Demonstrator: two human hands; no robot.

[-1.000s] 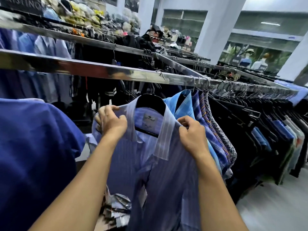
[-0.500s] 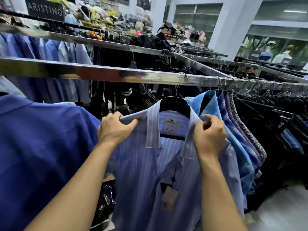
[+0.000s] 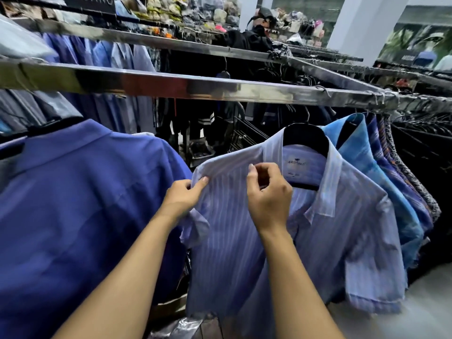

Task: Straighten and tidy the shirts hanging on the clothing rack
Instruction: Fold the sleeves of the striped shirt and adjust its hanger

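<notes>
A light blue striped shirt [image 3: 225, 231] hangs on a black hanger [image 3: 305, 137] from the steel rack rail [image 3: 220, 88], its collar turned up. My left hand [image 3: 182, 195] pinches the shirt's left shoulder seam. My right hand [image 3: 267, 194] is at the front by the left collar edge, fingers curled on the fabric. A plain darker blue shirt [image 3: 73, 216] hangs close on the left. On the right a bright blue shirt [image 3: 367, 152] and several patterned shirts [image 3: 401, 167] are packed together.
Dark garments [image 3: 425, 167] fill the rail to the right. A second rail [image 3: 171, 41] behind carries more blue shirts and black clothes. A person in black [image 3: 256, 37] stands beyond it. Shelves of goods [image 3: 195, 8] line the back; grey floor [image 3: 391, 319] lies at lower right.
My right hand left the right collar side and crossed to the left front of the striped shirt. My left hand slid outward along the shoulder. The view shifted left, closer to the shirt.
</notes>
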